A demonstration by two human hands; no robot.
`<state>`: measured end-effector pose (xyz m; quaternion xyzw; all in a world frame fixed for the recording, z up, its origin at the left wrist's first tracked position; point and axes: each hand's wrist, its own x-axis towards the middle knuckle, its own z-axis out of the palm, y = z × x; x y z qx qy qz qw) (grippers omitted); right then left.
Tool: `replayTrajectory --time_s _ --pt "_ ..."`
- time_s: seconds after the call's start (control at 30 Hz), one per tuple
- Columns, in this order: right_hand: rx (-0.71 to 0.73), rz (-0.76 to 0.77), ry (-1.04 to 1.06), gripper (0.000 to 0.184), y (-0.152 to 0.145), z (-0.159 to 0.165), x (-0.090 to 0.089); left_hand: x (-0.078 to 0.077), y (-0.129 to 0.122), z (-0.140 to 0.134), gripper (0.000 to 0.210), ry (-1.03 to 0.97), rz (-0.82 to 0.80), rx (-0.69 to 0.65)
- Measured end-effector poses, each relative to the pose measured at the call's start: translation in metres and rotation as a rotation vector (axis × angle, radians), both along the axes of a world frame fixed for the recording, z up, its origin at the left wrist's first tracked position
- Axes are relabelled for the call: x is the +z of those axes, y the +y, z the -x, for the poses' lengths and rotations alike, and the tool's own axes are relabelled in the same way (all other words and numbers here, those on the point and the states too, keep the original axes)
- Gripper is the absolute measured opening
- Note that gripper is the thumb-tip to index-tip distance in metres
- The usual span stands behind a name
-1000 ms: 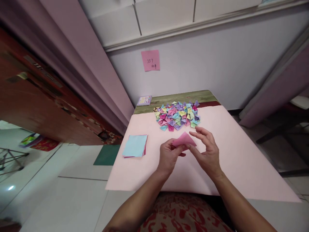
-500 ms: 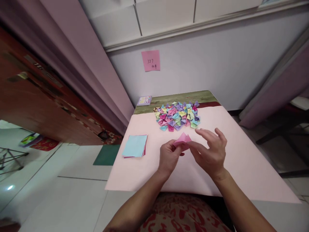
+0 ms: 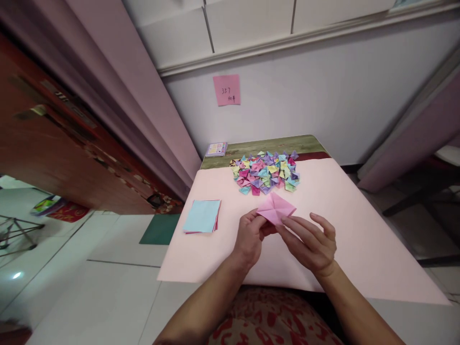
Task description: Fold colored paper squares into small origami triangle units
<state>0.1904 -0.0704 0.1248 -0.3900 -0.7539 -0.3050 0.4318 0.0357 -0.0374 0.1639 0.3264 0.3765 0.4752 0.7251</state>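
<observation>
A pink sheet of origami paper (image 3: pixel 276 206), folded into a diamond with creases crossing at its centre, is held above the table. My left hand (image 3: pixel 249 235) pinches its left and lower edge between thumb and fingers. At the lower right edge, my right hand (image 3: pixel 311 242) has the paper between thumb and fingertips, its outer fingers stretched away. Just beyond lies a pile of small folded paper pieces (image 3: pixel 266 172) in pink, blue, purple, yellow and green. To the left sits a stack of square paper (image 3: pixel 202 216) with a light blue sheet on top.
A pale pink cover (image 3: pixel 345 201) lies over the green wood-look table (image 3: pixel 294 143). A small printed pack (image 3: pixel 216 149) rests at the far left corner. On the wall is a pink note (image 3: pixel 226 90). A purple curtain (image 3: pixel 143 96) and a red-brown door (image 3: pixel 72 143) stand left.
The pink paper was folded up to a point between my hands; now it is spread flatter into a diamond facing me. The right hand's fingers have come lower, along the paper's lower edge.
</observation>
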Motion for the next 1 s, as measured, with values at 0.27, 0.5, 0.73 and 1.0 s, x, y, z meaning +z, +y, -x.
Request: replayTrajectory --time_s 0.27,0.5,0.73,1.0 --pt "0.024 0.073 0.048 0.031 -0.002 0.005 -0.006 -0.002 -0.003 0.004 0.039 -0.002 -0.071 0.005" --pt "0.024 0.19 0.376 0.026 0.0 0.01 0.001 -0.008 -0.001 0.005 0.029 0.21 -0.158 -0.003" --pt "0.366 0.808 1.004 0.018 0.011 0.008 0.003 -0.006 0.002 0.008 0.025 0.339 -0.251 -0.013" --pt "0.384 0.935 1.125 0.031 0.007 0.003 0.006 0.002 -0.003 0.015 0.054 0.511 -0.559 0.063"
